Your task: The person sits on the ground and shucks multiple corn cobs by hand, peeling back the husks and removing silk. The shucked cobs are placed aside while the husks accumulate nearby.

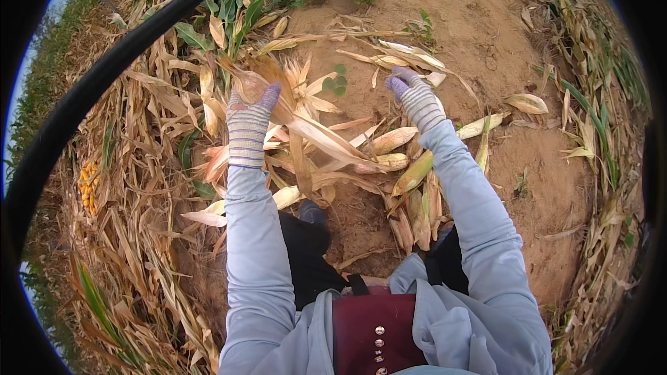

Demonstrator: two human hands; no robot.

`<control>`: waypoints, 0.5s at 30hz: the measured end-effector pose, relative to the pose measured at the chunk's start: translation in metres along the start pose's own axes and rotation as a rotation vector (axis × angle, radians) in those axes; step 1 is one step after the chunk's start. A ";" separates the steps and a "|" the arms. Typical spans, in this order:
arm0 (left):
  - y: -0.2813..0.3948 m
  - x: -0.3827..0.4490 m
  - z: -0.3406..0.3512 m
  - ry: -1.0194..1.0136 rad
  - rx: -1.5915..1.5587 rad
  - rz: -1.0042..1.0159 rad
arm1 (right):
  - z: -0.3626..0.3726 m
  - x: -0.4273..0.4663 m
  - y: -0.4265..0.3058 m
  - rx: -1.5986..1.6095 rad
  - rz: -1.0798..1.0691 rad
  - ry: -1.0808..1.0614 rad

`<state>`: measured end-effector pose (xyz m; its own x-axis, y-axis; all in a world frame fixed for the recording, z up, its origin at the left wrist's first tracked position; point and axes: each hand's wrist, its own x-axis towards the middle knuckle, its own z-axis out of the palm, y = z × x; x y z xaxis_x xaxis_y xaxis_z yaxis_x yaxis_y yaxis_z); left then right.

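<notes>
My left hand [254, 114], in a striped knit glove with purple fingertips, is closed on dry corn husk leaves [251, 83] at the centre left. Some long pale husk leaves [325, 140] trail down to the right below it. My right hand [415, 95], gloved the same way, is held up at the right; its fingers are bent, and whether anything is between them cannot be told. Below and between the hands lie several corn ears in their husks [392, 140], one of them greenish [414, 173]. An opened, splayed husk [307, 91] lies just right of my left hand.
Dry corn stalks and leaves [140, 166] are heaped along the left, with a pile of bare yellow cobs [88, 187] at the far left. More stalks [599, 62] line the right side. Brown soil [547, 166] lies between. A black curved bar [104, 67] crosses the upper left.
</notes>
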<state>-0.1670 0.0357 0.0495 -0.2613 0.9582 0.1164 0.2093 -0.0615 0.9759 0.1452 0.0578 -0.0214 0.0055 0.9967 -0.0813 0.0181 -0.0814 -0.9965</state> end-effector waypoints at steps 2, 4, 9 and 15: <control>-0.013 0.002 0.003 -0.130 0.130 0.005 | 0.043 -0.003 -0.031 -0.177 -0.227 -0.145; -0.029 0.005 0.006 -0.300 0.164 0.029 | 0.088 -0.025 -0.071 -0.114 -0.283 -0.316; 0.001 -0.011 0.046 -0.586 0.122 0.112 | 0.108 -0.009 -0.086 -0.321 -0.319 -0.402; -0.027 -0.003 0.039 -0.580 0.119 0.149 | 0.100 -0.011 -0.108 -0.658 -0.402 -0.408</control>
<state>-0.1350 0.0457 0.0154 0.3278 0.9397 0.0979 0.3163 -0.2068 0.9259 0.0431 0.0565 0.0850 -0.4814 0.8638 0.1488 0.5166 0.4167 -0.7480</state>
